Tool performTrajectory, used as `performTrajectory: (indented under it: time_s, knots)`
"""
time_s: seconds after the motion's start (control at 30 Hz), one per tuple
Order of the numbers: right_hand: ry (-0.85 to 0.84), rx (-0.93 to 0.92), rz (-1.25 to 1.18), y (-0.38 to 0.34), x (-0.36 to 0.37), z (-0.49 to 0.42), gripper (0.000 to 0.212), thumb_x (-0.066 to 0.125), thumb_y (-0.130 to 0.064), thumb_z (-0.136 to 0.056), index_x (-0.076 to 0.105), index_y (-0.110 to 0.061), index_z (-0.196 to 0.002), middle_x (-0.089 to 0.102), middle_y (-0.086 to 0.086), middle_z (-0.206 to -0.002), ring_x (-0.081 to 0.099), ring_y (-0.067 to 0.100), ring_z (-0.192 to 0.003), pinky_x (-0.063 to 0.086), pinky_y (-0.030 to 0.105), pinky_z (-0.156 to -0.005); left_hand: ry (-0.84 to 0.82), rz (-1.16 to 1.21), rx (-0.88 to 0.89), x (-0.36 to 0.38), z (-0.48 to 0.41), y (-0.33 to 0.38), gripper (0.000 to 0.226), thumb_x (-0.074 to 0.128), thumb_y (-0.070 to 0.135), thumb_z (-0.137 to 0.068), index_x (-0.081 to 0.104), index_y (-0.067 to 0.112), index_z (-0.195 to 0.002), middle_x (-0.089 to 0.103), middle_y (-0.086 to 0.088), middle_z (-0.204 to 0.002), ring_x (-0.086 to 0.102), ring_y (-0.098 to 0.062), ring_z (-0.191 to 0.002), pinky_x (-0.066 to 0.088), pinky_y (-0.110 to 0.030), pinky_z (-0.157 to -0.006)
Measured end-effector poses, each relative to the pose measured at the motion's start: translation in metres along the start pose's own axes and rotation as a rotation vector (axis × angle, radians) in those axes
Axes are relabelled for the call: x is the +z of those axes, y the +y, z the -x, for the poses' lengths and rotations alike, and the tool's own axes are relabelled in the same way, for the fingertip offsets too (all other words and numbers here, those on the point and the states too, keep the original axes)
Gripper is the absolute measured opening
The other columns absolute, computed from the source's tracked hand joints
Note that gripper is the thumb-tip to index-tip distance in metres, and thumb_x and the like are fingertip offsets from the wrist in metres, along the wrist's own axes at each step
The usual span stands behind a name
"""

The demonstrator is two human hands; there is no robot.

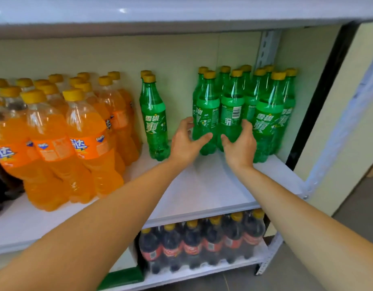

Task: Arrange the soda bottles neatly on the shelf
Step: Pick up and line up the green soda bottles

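A cluster of green soda bottles [265, 114] with yellow caps stands at the right end of the white shelf [202, 192]. My left hand [186, 143] wraps the front-left bottle [206, 108] of that cluster, fingers on its left side and thumb across its front. My right hand [241, 145] wraps the neighbouring front bottle [231, 106], thumb at its lower left and fingers on its right side. Both bottles stand upright on the shelf. Two more green bottles [154, 114] stand apart to the left, one behind the other.
Several large orange soda bottles [76, 131] fill the left half of the shelf, with a dark bottle [0, 181] at the far left edge. A wrapped pack of cola bottles [202, 242] sits on the shelf below. An upper shelf board [160, 15] hangs overhead.
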State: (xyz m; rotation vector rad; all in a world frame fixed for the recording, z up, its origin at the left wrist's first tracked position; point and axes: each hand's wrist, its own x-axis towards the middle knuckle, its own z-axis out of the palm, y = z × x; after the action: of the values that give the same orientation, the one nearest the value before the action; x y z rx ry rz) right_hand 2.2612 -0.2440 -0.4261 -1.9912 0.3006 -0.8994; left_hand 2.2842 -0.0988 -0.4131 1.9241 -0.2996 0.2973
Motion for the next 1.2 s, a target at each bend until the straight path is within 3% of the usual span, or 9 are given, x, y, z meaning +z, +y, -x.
performTrajectory:
  time_s: [0.3,0.5,0.6,0.7,0.77,0.83,0.93,1.03,1.2]
  knots:
    - [-0.001,-0.028,0.186,0.001,0.016,-0.021,0.081,0.086,-0.017,-0.079,0.042,-0.001,-0.145,0.046,0.016,-0.137,0.052,0.035,-0.125,0.042,0.040,-0.102,0.026,0.197,0.061,0.013,-0.032,0.010,0.050,0.086,0.017,-0.083,0.054,0.017,-0.122,0.069,-0.002,-0.114,0.066,-0.014,-0.103,0.057,-0.041,-0.095]
    - [-0.006,0.002,0.101,-0.007,0.026,-0.024,0.071,0.087,-0.027,-0.077,0.042,-0.005,-0.128,0.061,0.018,-0.124,0.063,0.039,-0.108,0.044,0.038,-0.078,-0.075,0.398,0.066,-0.025,0.022,0.007,0.042,0.082,0.014,-0.086,0.062,0.028,-0.121,0.076,0.014,-0.112,0.070,-0.002,-0.107,0.057,-0.020,-0.086]
    - [-0.041,0.043,0.025,-0.013,0.031,-0.020,0.069,0.087,-0.024,-0.077,0.041,-0.008,-0.127,0.068,0.015,-0.116,0.065,0.035,-0.104,0.036,0.032,-0.075,-0.073,0.527,-0.090,-0.045,0.042,0.005,0.062,0.083,0.023,-0.080,0.053,0.025,-0.134,0.066,0.003,-0.131,0.064,-0.017,-0.122,0.056,-0.042,-0.099]
    - [-0.198,0.085,-0.230,-0.013,0.019,-0.013,0.070,0.087,-0.020,-0.077,0.046,-0.008,-0.132,0.063,0.010,-0.123,0.059,0.031,-0.118,0.044,0.030,-0.092,-0.131,0.740,-0.288,-0.063,0.058,0.002,0.100,0.082,0.025,-0.081,0.022,0.014,-0.161,0.049,-0.008,-0.152,0.056,-0.027,-0.132,0.044,-0.055,-0.112]
    - [-0.367,0.200,-0.459,-0.012,0.002,-0.002,0.076,0.085,-0.021,-0.080,0.044,-0.013,-0.143,0.052,0.013,-0.145,0.048,0.029,-0.135,0.040,0.036,-0.108,-0.216,0.938,-0.372,-0.074,0.066,0.000,0.090,0.070,0.025,-0.091,0.018,0.015,-0.163,0.039,-0.013,-0.161,0.050,-0.031,-0.139,0.035,-0.058,-0.118]
    - [-0.508,0.430,-0.708,-0.015,-0.018,0.012,0.087,0.082,-0.024,-0.076,0.039,-0.019,-0.151,0.039,0.013,-0.157,0.040,0.031,-0.142,0.033,0.048,-0.116,-0.309,1.057,-0.396,-0.084,0.076,-0.001,0.060,0.058,0.030,-0.097,0.044,0.013,-0.153,0.051,-0.014,-0.152,0.054,-0.033,-0.135,0.035,-0.056,-0.118]
    - [-0.747,0.653,-0.995,-0.023,-0.052,0.033,0.080,0.070,-0.034,-0.065,0.056,-0.014,-0.141,0.049,0.019,-0.149,0.055,0.035,-0.125,0.048,0.047,-0.097,-0.372,1.161,-0.381,-0.093,0.088,-0.005,0.043,0.053,0.035,-0.096,0.069,0.014,-0.130,0.064,-0.017,-0.131,0.063,-0.035,-0.120,0.038,-0.053,-0.114]
    - [-0.876,0.698,-1.205,-0.023,-0.075,0.049,0.061,0.057,-0.039,-0.069,0.071,-0.002,-0.116,0.068,0.025,-0.115,0.067,0.035,-0.085,0.056,0.042,-0.078,-0.383,1.253,-0.358,-0.099,0.096,-0.004,0.047,0.054,0.033,-0.094,0.067,0.010,-0.133,0.063,-0.021,-0.136,0.062,-0.037,-0.122,0.047,-0.052,-0.110]
    - [-1.012,0.693,-1.333,-0.020,-0.092,0.062,0.074,0.040,-0.046,-0.073,0.069,0.000,-0.124,0.069,0.021,-0.102,0.064,0.029,-0.071,0.056,0.037,-0.069,-0.415,1.304,-0.340,-0.103,0.107,0.002,0.051,0.050,0.032,-0.095,0.063,0.007,-0.138,0.060,-0.022,-0.140,0.062,-0.037,-0.124,0.049,-0.051,-0.108]
